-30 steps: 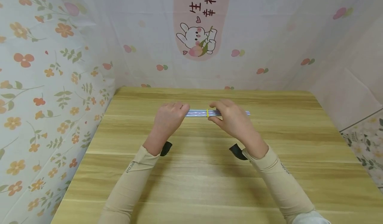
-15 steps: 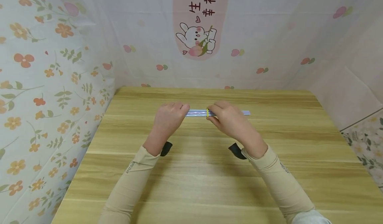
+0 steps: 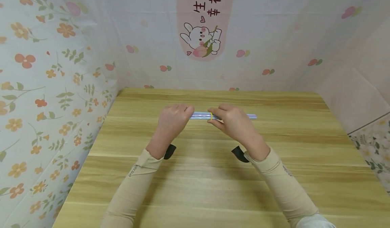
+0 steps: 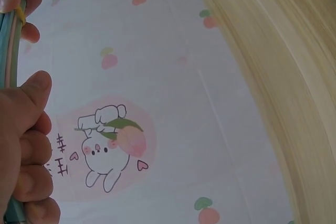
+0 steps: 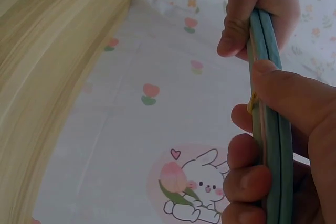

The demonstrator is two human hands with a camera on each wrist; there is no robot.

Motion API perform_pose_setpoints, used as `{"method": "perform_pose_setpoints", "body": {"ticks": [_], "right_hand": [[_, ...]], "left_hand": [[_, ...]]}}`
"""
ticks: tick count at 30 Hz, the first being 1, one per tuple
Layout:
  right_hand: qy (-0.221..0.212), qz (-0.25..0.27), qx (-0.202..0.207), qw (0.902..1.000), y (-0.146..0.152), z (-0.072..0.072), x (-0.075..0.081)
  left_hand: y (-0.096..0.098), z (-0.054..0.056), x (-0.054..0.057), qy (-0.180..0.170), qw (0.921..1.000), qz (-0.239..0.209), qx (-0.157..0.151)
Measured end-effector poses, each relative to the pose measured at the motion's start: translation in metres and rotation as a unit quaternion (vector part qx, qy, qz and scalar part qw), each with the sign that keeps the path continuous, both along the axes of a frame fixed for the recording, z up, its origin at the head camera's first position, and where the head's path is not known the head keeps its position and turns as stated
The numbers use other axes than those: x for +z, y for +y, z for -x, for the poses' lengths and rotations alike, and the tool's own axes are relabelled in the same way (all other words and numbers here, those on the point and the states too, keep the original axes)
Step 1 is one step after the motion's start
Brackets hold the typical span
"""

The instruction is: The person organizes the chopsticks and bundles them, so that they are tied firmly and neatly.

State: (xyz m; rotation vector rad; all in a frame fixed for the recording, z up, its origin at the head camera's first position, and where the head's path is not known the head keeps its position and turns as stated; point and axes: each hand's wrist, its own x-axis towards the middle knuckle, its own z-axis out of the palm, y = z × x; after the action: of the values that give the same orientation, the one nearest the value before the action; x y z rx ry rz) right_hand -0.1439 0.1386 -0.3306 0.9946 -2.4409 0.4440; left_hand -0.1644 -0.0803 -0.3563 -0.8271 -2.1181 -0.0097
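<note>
A bundle of thin pastel sticks (image 3: 200, 115), pale blue and violet in the head view, is held level above the table. A narrow yellow rubber band (image 3: 211, 116) circles it near the middle. My left hand (image 3: 174, 119) grips the bundle's left part, its fingers curled round it in the left wrist view. On the other side, my right hand (image 3: 237, 122) holds the bundle with thumb and fingers at the band. The sticks' right ends stick out past that hand. In the right wrist view the sticks (image 5: 272, 129) look teal, green and pink; the palms hide parts of them.
A wood-grain table (image 3: 195, 187) spreads beneath both arms. White cloth with a rabbit print (image 3: 201, 40) hangs behind it, and flowered cloth (image 3: 39, 102) covers the left side. Dark straps (image 3: 240, 154) show beside the wrists.
My right hand has shifted slightly left along the bundle, and its spread thumb and fingers have come in onto the yellow band. My left hand stays nearly still.
</note>
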Motion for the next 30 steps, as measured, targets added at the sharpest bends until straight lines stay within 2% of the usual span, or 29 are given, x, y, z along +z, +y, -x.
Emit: {"method": "perform_pose_setpoints", "body": {"ticks": [4, 12, 20, 30], "right_hand": [[0.015, 0.001, -0.012, 0.9998, -0.0017, -0.0003, -0.0009], [0.036, 0.001, -0.034, 0.9988, -0.0034, -0.0003, -0.0042], [0.063, -0.025, -0.06, 0.9959, -0.0033, 0.0001, -0.005], [-0.002, -0.018, -0.055, 0.9983, 0.003, -0.0004, -0.0002]], "left_hand": [[0.0008, -0.0006, 0.0001, -0.008, 1.0, 0.004, 0.002], [0.0036, -0.0006, -0.0003, -0.001, 1.0, 0.002, 0.0], [0.0065, 0.0001, 0.0006, 0.011, 0.9999, 0.003, -0.003], [0.005, 0.0009, 0.0015, 0.005, 0.9999, 0.012, 0.007]]}}
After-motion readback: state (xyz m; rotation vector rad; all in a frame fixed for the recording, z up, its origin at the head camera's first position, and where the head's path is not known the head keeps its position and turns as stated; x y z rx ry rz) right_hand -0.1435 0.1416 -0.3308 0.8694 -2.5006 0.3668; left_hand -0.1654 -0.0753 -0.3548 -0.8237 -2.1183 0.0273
